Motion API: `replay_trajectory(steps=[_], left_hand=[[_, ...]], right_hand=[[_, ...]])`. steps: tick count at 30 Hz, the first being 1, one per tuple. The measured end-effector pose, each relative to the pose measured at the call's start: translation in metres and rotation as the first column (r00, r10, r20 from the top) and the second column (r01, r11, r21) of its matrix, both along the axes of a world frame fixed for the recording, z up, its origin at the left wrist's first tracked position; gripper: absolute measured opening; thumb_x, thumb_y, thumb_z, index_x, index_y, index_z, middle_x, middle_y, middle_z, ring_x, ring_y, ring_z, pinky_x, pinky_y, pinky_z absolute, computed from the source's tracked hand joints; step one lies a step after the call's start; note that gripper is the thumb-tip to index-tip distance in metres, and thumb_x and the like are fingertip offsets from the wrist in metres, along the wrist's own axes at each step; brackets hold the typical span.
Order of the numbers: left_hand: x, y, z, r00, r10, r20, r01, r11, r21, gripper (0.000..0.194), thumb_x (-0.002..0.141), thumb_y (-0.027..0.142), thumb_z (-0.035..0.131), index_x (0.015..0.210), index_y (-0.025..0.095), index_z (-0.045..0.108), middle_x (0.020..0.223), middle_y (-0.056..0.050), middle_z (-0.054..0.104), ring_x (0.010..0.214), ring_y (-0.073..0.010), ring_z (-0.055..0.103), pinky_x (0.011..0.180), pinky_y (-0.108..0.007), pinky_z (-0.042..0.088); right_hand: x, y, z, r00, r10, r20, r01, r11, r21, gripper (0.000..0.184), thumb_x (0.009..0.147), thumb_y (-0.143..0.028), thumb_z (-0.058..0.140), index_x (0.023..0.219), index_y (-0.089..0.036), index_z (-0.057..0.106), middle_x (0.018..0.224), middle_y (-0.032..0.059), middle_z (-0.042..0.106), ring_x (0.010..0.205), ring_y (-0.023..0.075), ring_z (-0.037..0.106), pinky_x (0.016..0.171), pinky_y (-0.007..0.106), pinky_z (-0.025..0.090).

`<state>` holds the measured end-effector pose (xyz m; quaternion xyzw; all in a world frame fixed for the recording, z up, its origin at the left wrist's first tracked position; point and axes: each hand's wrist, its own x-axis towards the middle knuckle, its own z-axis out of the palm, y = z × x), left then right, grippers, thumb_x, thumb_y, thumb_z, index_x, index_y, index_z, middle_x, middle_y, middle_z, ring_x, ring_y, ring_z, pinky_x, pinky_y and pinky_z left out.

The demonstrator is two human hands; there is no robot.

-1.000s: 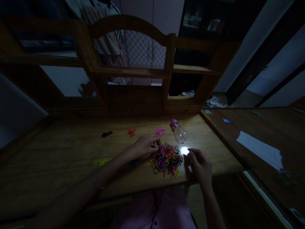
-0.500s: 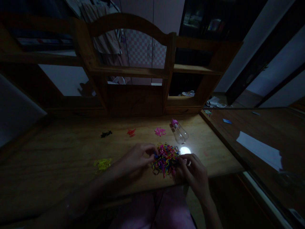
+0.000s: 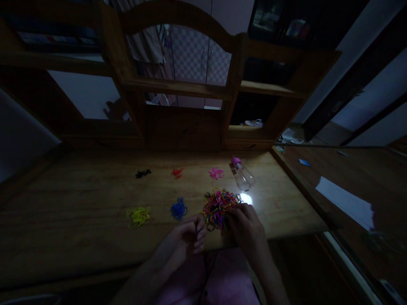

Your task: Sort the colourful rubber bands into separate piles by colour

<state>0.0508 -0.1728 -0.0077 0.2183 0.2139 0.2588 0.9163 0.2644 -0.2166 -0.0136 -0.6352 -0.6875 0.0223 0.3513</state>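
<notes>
A mixed heap of colourful small rubber bands (image 3: pixel 219 203) lies on the wooden desk before me. My right hand (image 3: pixel 246 222) reaches into the heap's right side, its fingers pinched on bands there, the fingertips partly hidden. Just left of the heap, near the desk's front edge, my left hand (image 3: pixel 190 235) is curled closed with a dark rubber band (image 3: pixel 198 231) showing between its fingers. Sorted by colour, small piles lie further left: blue bands (image 3: pixel 178 209), yellow bands (image 3: pixel 139 216), black bands (image 3: pixel 143 173), red bands (image 3: pixel 177 173) and, behind the heap, pink bands (image 3: pixel 216 173).
A clear bottle with a pink cap (image 3: pixel 243 176) lies on its side behind the heap. A wooden shelf unit (image 3: pixel 182 127) rises at the desk's back. On the brown surface to the right are white paper (image 3: pixel 346 202) and a blue card (image 3: pixel 304 162).
My left hand has drawn back from the heap toward the front edge and turned over, uncovering the blue pile. My right hand has moved left over the heap. The view has shifted slightly.
</notes>
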Motion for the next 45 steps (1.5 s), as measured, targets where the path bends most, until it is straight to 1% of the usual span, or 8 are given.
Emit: replay_trajectory(steps=[10, 14, 20, 26, 31, 36, 40, 45], left_hand=[[0.016, -0.01, 0.007, 0.993, 0.119, -0.022, -0.121, 0.982, -0.145, 0.004, 0.065, 0.014, 0.053, 0.069, 0.015, 0.053, 0.067, -0.001, 0.047, 0.052, -0.008, 0.042, 0.048, -0.02, 0.036], [0.025, -0.006, 0.013, 0.953, 0.276, -0.123, -0.292, 0.945, -0.145, 0.022, 0.064, 0.005, 0.048, 0.079, 0.014, 0.061, 0.087, -0.007, 0.061, 0.078, -0.0143, 0.06, 0.074, -0.025, 0.051], [0.039, -0.004, 0.023, 0.945, 0.324, -0.035, -0.322, 0.912, -0.255, 0.028, 0.079, 0.01, 0.043, 0.093, 0.01, 0.068, 0.108, -0.013, 0.066, 0.107, -0.0186, 0.061, 0.102, -0.029, 0.045], [0.044, -0.011, 0.031, 0.961, 0.276, 0.021, -0.275, 0.961, -0.032, 0.025, 0.087, 0.02, 0.047, 0.1, 0.015, 0.067, 0.105, -0.011, 0.07, 0.108, -0.0215, 0.062, 0.101, -0.037, 0.047], [0.03, 0.003, 0.041, 0.853, 0.519, -0.062, -0.493, 0.838, 0.232, 0.028, 0.09, 0.029, 0.048, 0.108, 0.018, 0.066, 0.108, -0.01, 0.07, 0.11, -0.0245, 0.062, 0.1, -0.042, 0.048], [0.021, 0.016, 0.04, 0.742, 0.661, -0.114, -0.585, 0.721, 0.372, 0.028, 0.091, 0.031, 0.048, 0.111, 0.021, 0.065, 0.111, -0.008, 0.069, 0.111, -0.0239, 0.062, 0.1, -0.043, 0.049], [0.01, 0.019, 0.028, 0.681, 0.72, -0.137, -0.61, 0.66, 0.438, 0.025, 0.09, 0.031, 0.049, 0.108, 0.024, 0.065, 0.111, -0.006, 0.069, 0.112, -0.0228, 0.061, 0.1, -0.043, 0.048], [-0.01, 0.031, 0.003, 0.468, 0.864, -0.186, -0.617, 0.47, 0.631, 0.017, 0.088, 0.029, 0.052, 0.097, 0.026, 0.067, 0.102, -0.003, 0.07, 0.109, -0.0201, 0.061, 0.099, -0.039, 0.049]], right_hand=[[-0.001, -0.001, 0.012, 0.88, -0.097, -0.465, 0.038, 0.99, -0.133, 0.013, 0.09, -0.03, 0.059, 0.092, -0.021, 0.068, 0.09, 0.0041, 0.067, 0.08, 0.0199, 0.064, 0.069, 0.028, 0.051], [-0.002, 0.0, 0.02, 0.798, -0.177, -0.576, 0.085, 0.979, -0.183, 0.018, 0.088, -0.036, 0.062, 0.095, -0.021, 0.07, 0.092, 0.0037, 0.07, 0.08, 0.0202, 0.065, 0.067, 0.027, 0.051], [-0.014, -0.013, 0.043, 0.89, -0.044, -0.454, 0.035, 0.999, -0.028, 0.012, 0.089, -0.026, 0.062, 0.099, -0.024, 0.069, 0.094, 0.0038, 0.069, 0.078, 0.0186, 0.062, 0.067, 0.028, 0.049], [-0.032, -0.012, 0.052, 0.956, 0.164, -0.243, -0.143, 0.985, 0.101, 0.018, 0.088, -0.014, 0.063, 0.102, -0.024, 0.068, 0.095, 0.0052, 0.067, 0.086, 0.0206, 0.06, 0.076, 0.034, 0.049], [-0.028, -0.015, 0.057, 0.947, 0.178, -0.267, -0.154, 0.982, 0.107, 0.016, 0.089, -0.014, 0.062, 0.101, -0.023, 0.067, 0.095, 0.005, 0.066, 0.09, 0.0215, 0.058, 0.079, 0.035, 0.047], [-0.013, -0.025, 0.058, 0.93, 0.04, -0.365, -0.003, 0.995, 0.1, 0.008, 0.094, -0.02, 0.057, 0.092, -0.021, 0.065, 0.088, 0.0031, 0.063, 0.083, 0.0187, 0.057, 0.074, 0.03, 0.043], [0.0, -0.03, 0.053, 0.915, -0.086, -0.395, 0.107, 0.994, 0.03, 0.013, 0.095, -0.028, 0.057, 0.089, -0.02, 0.064, 0.084, 0.0015, 0.061, 0.076, 0.0163, 0.056, 0.07, 0.028, 0.041], [0.009, -0.032, 0.044, 0.899, -0.191, -0.394, 0.195, 0.98, -0.031, 0.018, 0.094, -0.036, 0.058, 0.091, -0.02, 0.066, 0.085, 0.0002, 0.063, 0.077, 0.016, 0.057, 0.071, 0.027, 0.041]])
